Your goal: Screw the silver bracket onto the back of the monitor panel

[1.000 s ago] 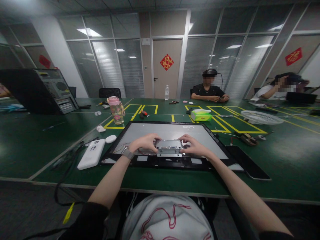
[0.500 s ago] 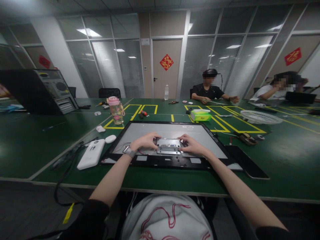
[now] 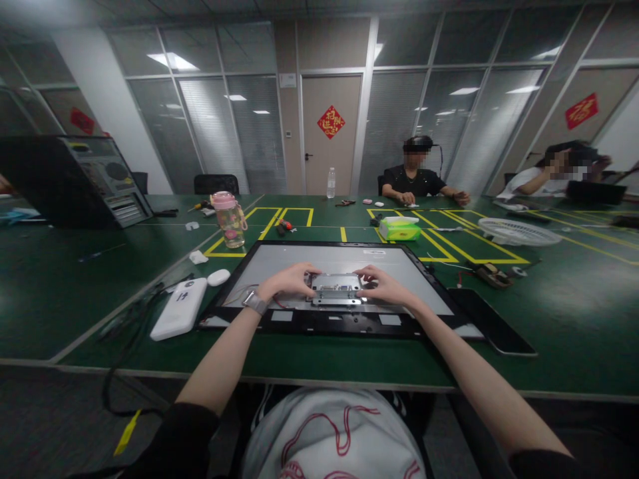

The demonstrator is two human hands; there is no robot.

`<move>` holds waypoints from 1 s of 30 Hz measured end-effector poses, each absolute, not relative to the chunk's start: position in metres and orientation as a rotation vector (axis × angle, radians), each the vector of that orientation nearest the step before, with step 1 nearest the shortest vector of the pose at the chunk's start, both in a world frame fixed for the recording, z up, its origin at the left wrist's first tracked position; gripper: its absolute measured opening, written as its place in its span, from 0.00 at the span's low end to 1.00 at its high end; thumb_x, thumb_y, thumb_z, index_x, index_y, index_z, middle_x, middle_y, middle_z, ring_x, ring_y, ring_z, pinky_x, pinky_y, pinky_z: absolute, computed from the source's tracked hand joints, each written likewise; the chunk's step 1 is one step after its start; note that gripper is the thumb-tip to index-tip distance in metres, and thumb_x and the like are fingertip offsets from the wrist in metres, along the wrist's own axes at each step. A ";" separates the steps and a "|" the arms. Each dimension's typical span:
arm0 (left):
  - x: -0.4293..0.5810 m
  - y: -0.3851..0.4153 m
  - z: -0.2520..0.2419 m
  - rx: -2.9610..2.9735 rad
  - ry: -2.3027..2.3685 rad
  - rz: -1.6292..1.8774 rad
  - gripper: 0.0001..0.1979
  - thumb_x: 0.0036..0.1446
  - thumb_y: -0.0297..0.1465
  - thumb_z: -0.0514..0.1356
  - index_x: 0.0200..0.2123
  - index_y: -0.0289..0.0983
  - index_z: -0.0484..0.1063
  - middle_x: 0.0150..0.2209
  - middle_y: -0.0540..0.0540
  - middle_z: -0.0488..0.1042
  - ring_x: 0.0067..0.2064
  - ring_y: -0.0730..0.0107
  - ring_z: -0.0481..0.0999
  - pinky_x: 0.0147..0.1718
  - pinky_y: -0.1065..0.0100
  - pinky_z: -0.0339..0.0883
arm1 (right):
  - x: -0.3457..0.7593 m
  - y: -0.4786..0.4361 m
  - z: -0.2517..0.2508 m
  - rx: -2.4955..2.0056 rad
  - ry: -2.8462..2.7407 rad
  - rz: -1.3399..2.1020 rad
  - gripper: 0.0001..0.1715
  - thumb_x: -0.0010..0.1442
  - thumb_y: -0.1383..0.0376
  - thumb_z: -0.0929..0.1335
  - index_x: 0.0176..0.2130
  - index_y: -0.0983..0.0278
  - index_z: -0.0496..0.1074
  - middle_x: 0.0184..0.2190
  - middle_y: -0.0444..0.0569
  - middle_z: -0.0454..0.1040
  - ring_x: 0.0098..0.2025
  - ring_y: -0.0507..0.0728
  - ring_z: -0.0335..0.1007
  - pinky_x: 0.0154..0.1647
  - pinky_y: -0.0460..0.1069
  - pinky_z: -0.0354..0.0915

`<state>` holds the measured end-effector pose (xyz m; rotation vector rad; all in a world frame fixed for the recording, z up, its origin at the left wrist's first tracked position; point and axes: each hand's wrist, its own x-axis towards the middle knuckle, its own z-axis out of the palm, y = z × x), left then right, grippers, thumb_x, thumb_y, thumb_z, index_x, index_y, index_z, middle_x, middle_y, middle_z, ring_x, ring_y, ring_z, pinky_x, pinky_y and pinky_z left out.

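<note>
A display panel (image 3: 279,261) in a black frame lies with its grey metal back up on the green table. Over its near middle is a silver metal bracket (image 3: 336,283) with a row of connector ports on the side facing me. My left hand (image 3: 293,282), a watch on its wrist, grips the bracket's left end between thumb and fingers. The right end is gripped the same way by my right hand (image 3: 382,286). Thin wires run out on the left, beside my left wrist. Whether the bracket touches the panel underneath cannot be made out.
Left of the panel lie a white power bank (image 3: 178,309), a white oval case (image 3: 218,277) and black cables. A pink-lidded bottle (image 3: 230,223) stands behind them. On the right is a black phone-like slab (image 3: 494,322). A green packet (image 3: 399,229) sits beyond; two people sit across.
The bracket seems tilted slightly, showing more of its port side. Both my hands keep their grip on its ends. Across the table, a person's hands have shifted a little.
</note>
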<state>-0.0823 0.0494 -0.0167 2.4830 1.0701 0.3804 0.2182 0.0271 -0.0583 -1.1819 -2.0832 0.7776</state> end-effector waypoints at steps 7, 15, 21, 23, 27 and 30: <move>-0.088 0.034 -0.008 2.479 1.022 0.327 0.34 0.43 0.36 0.68 0.56 0.36 0.71 0.48 0.44 0.71 0.48 0.59 0.71 0.48 0.65 0.64 | 0.219 0.022 -0.057 -1.131 -2.118 0.780 0.31 0.45 0.56 0.76 0.48 0.63 0.73 0.44 0.51 0.68 0.44 0.58 0.68 0.48 0.55 0.68; -0.084 0.033 -0.017 2.519 1.056 0.416 0.35 0.42 0.34 0.68 0.56 0.36 0.69 0.48 0.44 0.69 0.48 0.59 0.71 0.48 0.65 0.64 | 0.219 0.021 -0.061 -1.145 -2.130 0.714 0.33 0.43 0.59 0.76 0.49 0.63 0.70 0.43 0.50 0.67 0.43 0.57 0.67 0.45 0.53 0.69; -0.087 0.031 -0.017 2.513 1.020 0.410 0.34 0.42 0.34 0.68 0.55 0.36 0.70 0.45 0.46 0.69 0.45 0.60 0.71 0.46 0.65 0.65 | 0.217 0.016 -0.057 -1.137 -2.150 0.738 0.31 0.44 0.59 0.76 0.49 0.63 0.71 0.44 0.50 0.66 0.44 0.57 0.67 0.46 0.53 0.69; -0.087 0.031 -0.017 2.508 1.018 0.401 0.34 0.42 0.34 0.68 0.55 0.37 0.70 0.44 0.46 0.69 0.45 0.59 0.71 0.45 0.65 0.65 | 0.217 0.015 -0.057 -1.132 -2.152 0.739 0.31 0.44 0.59 0.76 0.48 0.63 0.71 0.44 0.50 0.67 0.44 0.57 0.67 0.46 0.53 0.69; -0.086 0.031 -0.016 2.502 1.028 0.430 0.34 0.42 0.34 0.67 0.56 0.37 0.70 0.45 0.46 0.68 0.45 0.60 0.71 0.45 0.65 0.65 | 0.217 0.016 -0.057 -1.143 -2.130 0.727 0.31 0.44 0.59 0.76 0.48 0.62 0.71 0.45 0.50 0.66 0.44 0.58 0.67 0.46 0.54 0.69; -0.086 0.032 -0.017 2.505 1.021 0.441 0.34 0.42 0.33 0.67 0.56 0.37 0.70 0.46 0.46 0.68 0.46 0.60 0.71 0.46 0.66 0.64 | 0.216 0.016 -0.056 -1.154 -2.126 0.723 0.32 0.44 0.59 0.75 0.49 0.63 0.71 0.45 0.51 0.66 0.45 0.58 0.67 0.47 0.55 0.68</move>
